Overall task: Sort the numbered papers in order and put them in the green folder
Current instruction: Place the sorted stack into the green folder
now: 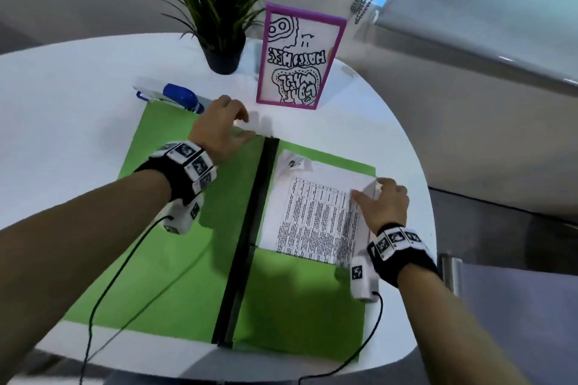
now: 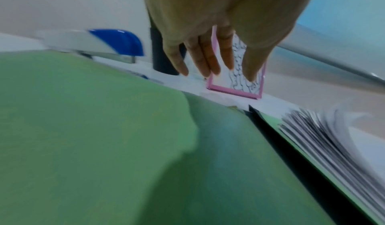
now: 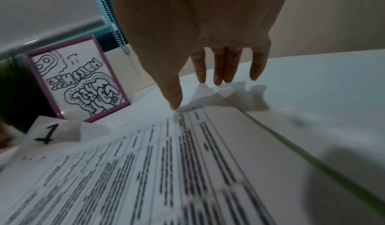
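Observation:
The green folder lies open on the white table, its black spine down the middle. A stack of printed papers sits in the right-hand pocket, and the top sheet has a tab marked 1 at its far left corner. My left hand hovers at the far edge of the left flap near the spine, its fingers straight and holding nothing. My right hand rests at the far right corner of the stack. Its thumb touches the top sheet, and its fingers are straight past the lifted paper edge.
A blue and white stapler lies just beyond the folder's far left corner. A potted plant and a pink-framed drawing stand at the back. The table's round edge runs close to my right hand. Cables trail from both wrists.

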`<state>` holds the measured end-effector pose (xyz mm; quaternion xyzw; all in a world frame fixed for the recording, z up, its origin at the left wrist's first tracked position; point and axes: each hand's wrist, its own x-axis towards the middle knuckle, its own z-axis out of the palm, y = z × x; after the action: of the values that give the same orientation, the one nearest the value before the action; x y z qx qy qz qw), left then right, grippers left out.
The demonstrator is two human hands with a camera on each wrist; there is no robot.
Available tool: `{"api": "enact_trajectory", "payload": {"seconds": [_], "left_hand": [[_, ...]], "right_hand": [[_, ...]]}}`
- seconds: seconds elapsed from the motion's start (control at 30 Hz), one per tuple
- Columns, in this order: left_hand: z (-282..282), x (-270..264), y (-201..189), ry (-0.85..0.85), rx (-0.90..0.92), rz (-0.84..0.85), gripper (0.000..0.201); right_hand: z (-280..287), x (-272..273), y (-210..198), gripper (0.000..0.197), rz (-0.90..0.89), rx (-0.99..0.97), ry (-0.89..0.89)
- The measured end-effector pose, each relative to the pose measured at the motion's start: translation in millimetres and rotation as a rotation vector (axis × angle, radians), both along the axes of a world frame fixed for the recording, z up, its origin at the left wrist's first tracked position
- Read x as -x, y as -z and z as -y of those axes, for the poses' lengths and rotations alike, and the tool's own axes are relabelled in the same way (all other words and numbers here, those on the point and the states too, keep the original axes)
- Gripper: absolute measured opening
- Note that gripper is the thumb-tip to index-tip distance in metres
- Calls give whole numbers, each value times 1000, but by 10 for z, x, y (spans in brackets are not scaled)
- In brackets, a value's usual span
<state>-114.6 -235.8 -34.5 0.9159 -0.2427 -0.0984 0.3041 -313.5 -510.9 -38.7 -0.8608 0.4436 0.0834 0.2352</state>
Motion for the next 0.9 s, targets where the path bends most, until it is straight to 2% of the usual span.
{"api": "enact_trajectory", "payload": {"seconds": [0.07, 0.13, 0.23, 0.27, 0.33, 0.43, 0.53, 0.67, 0.73, 0.8, 0.9], "left_hand": [[-392, 87, -9, -85, -10, 68, 24], [-842, 149, 37, -234, -128, 52, 28], [-1288, 196, 21, -444, -363, -209, 55], [-1425, 216, -33, -488, -400, -315, 57], [-1626, 235, -59, -459, -441, -452, 54], [-1870, 137, -118, -225, -474, -568, 51], [-2011, -17, -331, -145, -282, -606, 37], [-1965, -117, -902, -109, 26, -680, 19], [-1848, -96, -1170, -66, 127, -663, 23], [-1668, 5, -1408, 9, 223, -637, 37], [-1336, 244, -1530, 141, 340, -738, 59]], "right_hand": [[-25, 203, 8, 73, -64, -49, 136], [-116, 351, -19, 73, -153, -101, 239], [-205, 454, -22, 58, -191, -173, 283], [-270, 447, -16, 56, -182, -186, 279], [-388, 425, -38, 67, -169, -206, 261], [-537, 299, -65, 92, -152, -195, 244], [-755, 177, -109, 104, -227, -88, 208], [-1038, 121, -81, 99, -214, -54, 155], [-1111, 93, -59, 94, -183, -71, 147], [-1159, 50, -77, 87, -142, -109, 146], [-1200, -19, -114, 75, -79, -176, 149]]}}
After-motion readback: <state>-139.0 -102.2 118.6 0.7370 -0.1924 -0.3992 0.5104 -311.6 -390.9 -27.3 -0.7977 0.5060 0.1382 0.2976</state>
